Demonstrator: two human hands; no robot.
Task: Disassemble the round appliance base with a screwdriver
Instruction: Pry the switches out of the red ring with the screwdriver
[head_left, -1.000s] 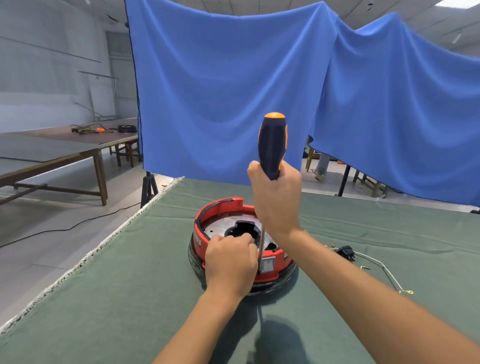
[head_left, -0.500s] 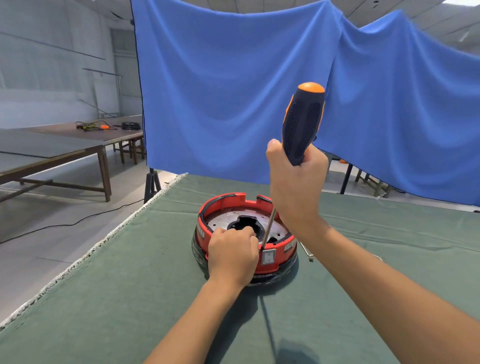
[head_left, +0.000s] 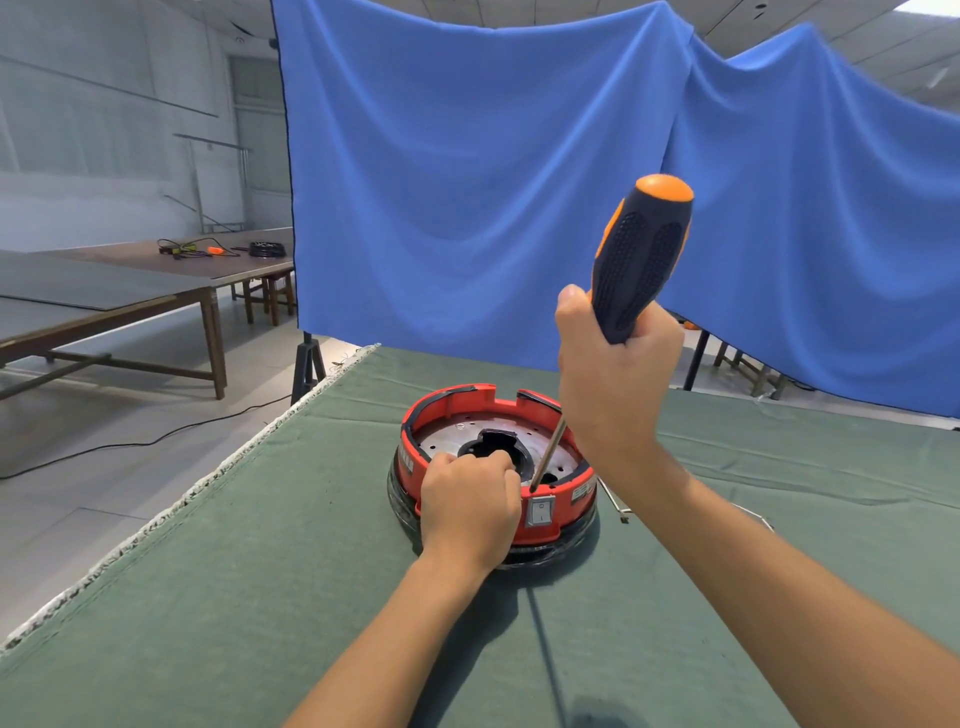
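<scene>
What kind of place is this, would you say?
Probably a workshop or recording space, not a home: a blue backdrop cloth hangs behind a green-covered table, and a long wooden workbench with cables stands on a bare floor.

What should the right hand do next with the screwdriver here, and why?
Probably turn the screwdriver to loosen a screw: the right hand grips its handle, the tip sits inside the red base by its near rim, and the left hand braces that rim.

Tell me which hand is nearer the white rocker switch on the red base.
Left. The left hand grips the base's near rim right beside the switch; the right hand holds the screwdriver handle well above it.
</scene>
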